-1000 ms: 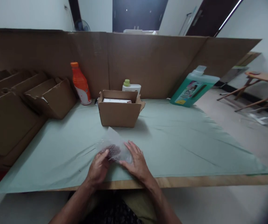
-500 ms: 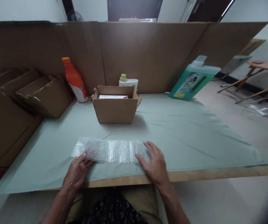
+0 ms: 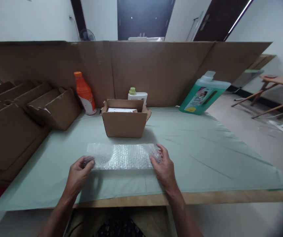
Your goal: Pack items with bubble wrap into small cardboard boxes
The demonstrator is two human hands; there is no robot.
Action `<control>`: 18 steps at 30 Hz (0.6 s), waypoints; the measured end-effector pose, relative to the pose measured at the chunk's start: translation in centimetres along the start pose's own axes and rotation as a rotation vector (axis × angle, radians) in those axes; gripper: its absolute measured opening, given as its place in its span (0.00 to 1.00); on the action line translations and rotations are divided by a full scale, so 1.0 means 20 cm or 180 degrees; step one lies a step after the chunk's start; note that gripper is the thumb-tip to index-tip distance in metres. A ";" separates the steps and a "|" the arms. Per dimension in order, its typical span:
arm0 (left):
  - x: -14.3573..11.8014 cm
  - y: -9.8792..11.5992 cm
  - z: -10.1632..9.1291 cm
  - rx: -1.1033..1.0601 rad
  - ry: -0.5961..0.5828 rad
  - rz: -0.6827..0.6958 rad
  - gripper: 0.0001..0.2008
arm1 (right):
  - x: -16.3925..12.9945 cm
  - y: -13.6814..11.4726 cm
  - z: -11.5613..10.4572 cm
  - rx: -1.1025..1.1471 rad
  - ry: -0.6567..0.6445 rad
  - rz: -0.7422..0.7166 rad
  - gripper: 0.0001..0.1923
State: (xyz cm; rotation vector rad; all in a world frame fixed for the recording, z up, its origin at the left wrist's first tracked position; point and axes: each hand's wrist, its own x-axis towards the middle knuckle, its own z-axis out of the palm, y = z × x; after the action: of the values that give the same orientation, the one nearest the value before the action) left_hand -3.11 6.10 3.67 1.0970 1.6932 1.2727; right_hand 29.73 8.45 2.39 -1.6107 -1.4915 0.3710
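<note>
A clear strip of bubble wrap [image 3: 126,157] stretches sideways between my two hands, above the cloth near the table's front edge. My left hand [image 3: 78,172] grips its left end, thumb on top and fingers curled beneath. At the other end my right hand [image 3: 165,168] pinches it between thumb and fingers. Just behind the strip stands an open cardboard box [image 3: 125,126] with torn upper edges. Inside it a white flat item [image 3: 122,110] shows at the top; the rest of it is hidden by the front wall.
Several cardboard boxes [image 3: 57,110] stand at the left. An orange bottle [image 3: 85,93], a white bottle [image 3: 138,95] with a green cap, and a jug of green liquid [image 3: 203,95] stand before a tall cardboard screen [image 3: 156,72]. Pale green cloth [image 3: 193,158] covers the table.
My right hand has closed on the right end of the bubble wrap. Both hands now hold the strip stretched out, and my left hand has shifted slightly outward. The camera view has tilted up.
</note>
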 end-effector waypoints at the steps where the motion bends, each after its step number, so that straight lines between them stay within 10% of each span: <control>1: 0.02 -0.01 0.00 0.0271 -0.0004 0.0112 0.14 | 0.02 0.02 0.01 -0.0192 -0.0025 -0.0073 0.31; 9: 0.20 -0.03 0.03 0.0743 0.0162 0.0573 0.28 | 0.14 0.26 -0.01 -0.0700 0.0037 -0.0242 0.29; 18: 0.67 0.13 0.54 -0.0929 -0.0535 0.0582 0.27 | 0.69 0.11 0.35 0.0358 -0.0949 -0.0169 0.32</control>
State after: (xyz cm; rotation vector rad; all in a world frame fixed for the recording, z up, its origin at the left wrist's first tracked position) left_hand 2.39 22.58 2.77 1.1639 1.2602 1.4450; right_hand 29.29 24.17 1.37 -1.4703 -1.6988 0.6767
